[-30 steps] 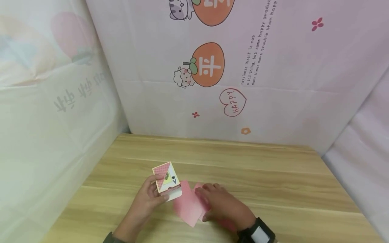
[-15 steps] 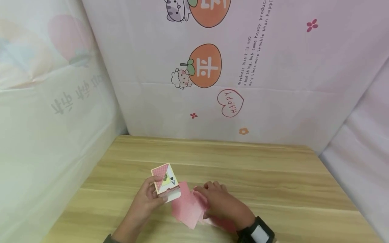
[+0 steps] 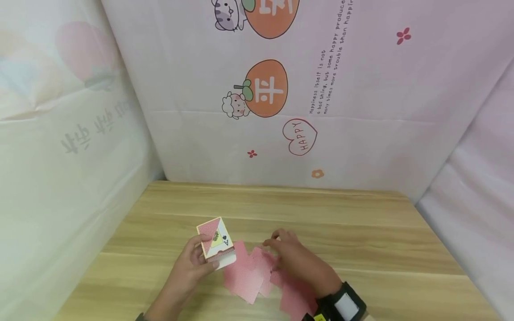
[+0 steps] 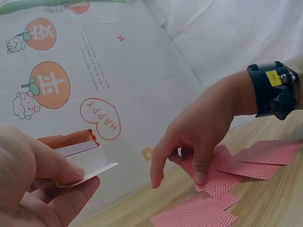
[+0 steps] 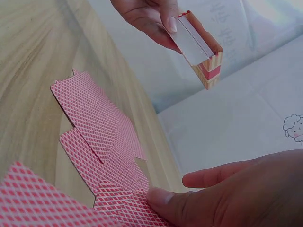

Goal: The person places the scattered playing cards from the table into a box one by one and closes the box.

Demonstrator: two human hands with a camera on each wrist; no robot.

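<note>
My left hand (image 3: pixel 194 261) holds an open card box (image 3: pixel 215 240) between thumb and fingers, its ace of spades face up in the head view. The left wrist view looks into the box (image 4: pixel 90 153), where a few playing cards stand behind the hanging white flap. Red-and-white patterned playing cards (image 3: pixel 244 276) lie face down and overlapping on the table between the hands. Over the right part of this spread is my right hand (image 3: pixel 299 258), fingers apart and partly bent. Its thumb (image 5: pixel 163 197) is right at the cards, with no card between thumb and fingers.
The wooden table (image 3: pixel 341 227) stretches back and to both sides. A white printed cloth (image 3: pixel 192 147) hangs along its far edge, with more cloth (image 3: pixel 474 178) on the right and left. A dark strap (image 3: pixel 341 305) sits on the right wrist.
My right hand has drawn its fingers off the middle cards, and more card backs show beside and below it. The left hand keeps its hold on the box. The head view has shifted slightly.
</note>
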